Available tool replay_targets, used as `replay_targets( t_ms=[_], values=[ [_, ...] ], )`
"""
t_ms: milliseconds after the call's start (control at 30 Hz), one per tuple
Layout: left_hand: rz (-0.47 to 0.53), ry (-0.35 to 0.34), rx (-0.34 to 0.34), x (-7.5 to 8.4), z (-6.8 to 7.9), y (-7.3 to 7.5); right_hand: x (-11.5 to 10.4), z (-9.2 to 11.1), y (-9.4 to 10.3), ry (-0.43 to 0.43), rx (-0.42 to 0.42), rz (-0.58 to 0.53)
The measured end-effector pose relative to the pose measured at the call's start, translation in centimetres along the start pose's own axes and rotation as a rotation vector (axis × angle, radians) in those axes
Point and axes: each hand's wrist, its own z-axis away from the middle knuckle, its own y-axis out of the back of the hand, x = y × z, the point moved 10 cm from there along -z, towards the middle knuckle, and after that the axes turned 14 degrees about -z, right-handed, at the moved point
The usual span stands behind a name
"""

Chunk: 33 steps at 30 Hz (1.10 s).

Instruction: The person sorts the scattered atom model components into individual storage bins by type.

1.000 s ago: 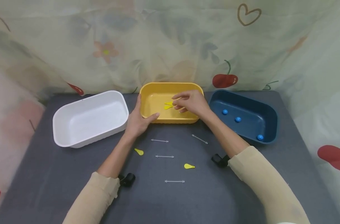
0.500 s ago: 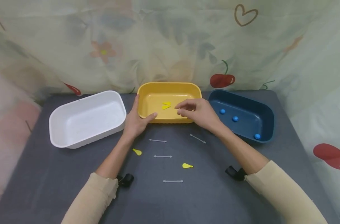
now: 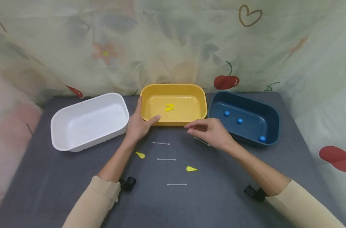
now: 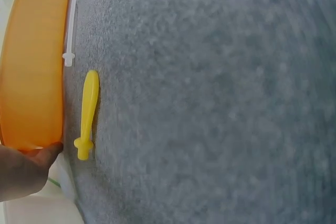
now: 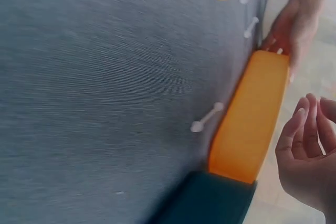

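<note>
My left hand [image 3: 137, 125] grips the left front corner of a yellow plastic bin [image 3: 187, 118], its thumb lying at the front rim and its fingers along the left side. Two flat yellow drop-shaped pieces [image 3: 169, 109] lie inside that bin. Just in front of its right corner hovers my right hand [image 3: 211, 132], fingers loosely bent, with nothing seen between them. Beneath that hand, a thin white rod with knobbed ends [image 3: 201, 141] is partly covered. Two more yellow pieces [image 3: 191, 169] and several similar rods [image 3: 166, 159] are scattered on the dark tabletop.
A white bin [image 3: 90, 125] stands at the left. On the right is a dark blue bin [image 3: 251, 109] holding several small blue beads [image 3: 240, 121]. A printed cloth [image 3: 167, 41] hangs behind the table [image 3: 213, 202].
My right hand has drawn back from inside the yellow bin toward the front right, above the rod. The left hand keeps its hold on the corner.
</note>
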Motion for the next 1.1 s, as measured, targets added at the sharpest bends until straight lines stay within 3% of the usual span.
replay_targets(
  t_ms=[533,833,1100],
  values=[
    [0.022,-0.013,0.0,-0.2,0.1,-0.1,3.4,3.6,-1.0,-0.035,-0.055,0.045],
    [0.005,-0.05,-0.022,0.1,0.0,-0.1,5.6,5.2,-3.0,-0.07,-0.113,0.011],
    [-0.002,-0.063,-0.019,-0.1,0.0,-0.2,6.4,6.4,-4.8,-0.019,-0.113,0.111]
  ],
)
